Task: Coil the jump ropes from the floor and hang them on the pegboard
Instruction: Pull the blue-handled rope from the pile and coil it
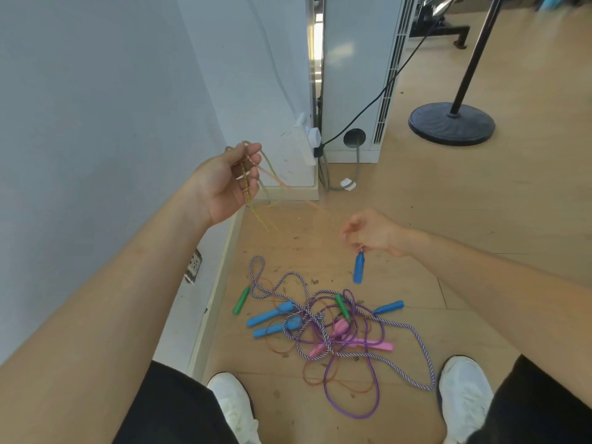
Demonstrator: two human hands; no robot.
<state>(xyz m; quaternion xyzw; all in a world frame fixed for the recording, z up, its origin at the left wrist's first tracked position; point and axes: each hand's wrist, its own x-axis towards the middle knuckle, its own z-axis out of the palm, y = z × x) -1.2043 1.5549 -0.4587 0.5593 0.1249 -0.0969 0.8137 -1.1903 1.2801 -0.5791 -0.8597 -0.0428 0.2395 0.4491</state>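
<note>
My left hand (232,182) is raised near the wall and grips several loops of a thin yellow-orange jump rope (256,203) that hang below it, blurred by motion. My right hand (373,232) pinches the same rope near its end, with a blue handle (359,267) dangling beneath the fingers. On the floor between my feet lies a tangled pile of jump ropes (323,328): a purple-and-white braided rope (416,341), a clear purple rope (362,408), and blue, green and pink handles. No pegboard is in view.
A white wall and baseboard (221,280) run along the left. A white power strip (307,145) with cables sits by a white floor unit (352,75). A black round stand base (451,123) is at the upper right. My white shoes (464,392) flank the pile.
</note>
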